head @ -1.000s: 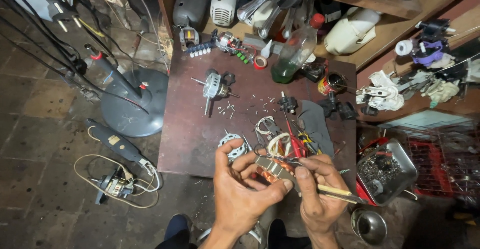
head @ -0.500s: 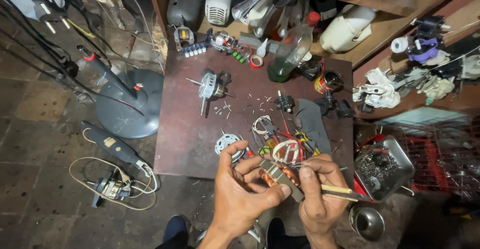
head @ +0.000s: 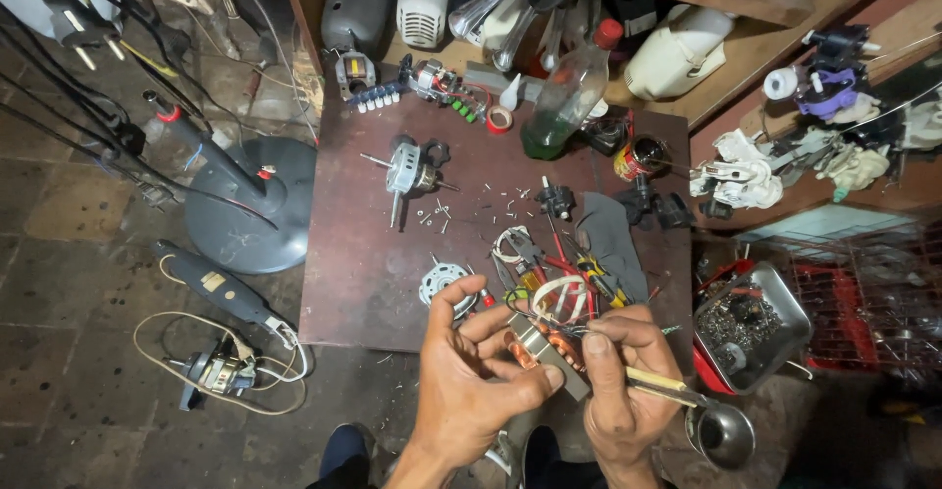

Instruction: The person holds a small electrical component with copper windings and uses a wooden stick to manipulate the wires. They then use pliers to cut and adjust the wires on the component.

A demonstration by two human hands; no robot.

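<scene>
My left hand [head: 476, 371] grips a small motor stator [head: 543, 348] with copper windings and a bundle of red, white and black wires above the near edge of a low dark-red table [head: 373, 254]. My right hand [head: 618, 381] holds a thin tool with a pale yellow handle [head: 655, 379], its tip at the stator's windings. Both hands sit close together, touching the stator. A white looped wire [head: 559, 288] rises from the stator.
On the table lie a small fan motor [head: 404, 170], a round metal motor cover [head: 442, 278], loose screws [head: 437, 214], screwdrivers [head: 589, 268], a green bottle [head: 564, 97] and a can [head: 638, 155]. A fan base [head: 245, 205] stands left; a metal tray of parts [head: 751, 322] sits right.
Both hands have stayed on the stator, turning it slightly; my view has shifted a little, nothing on the table moved.
</scene>
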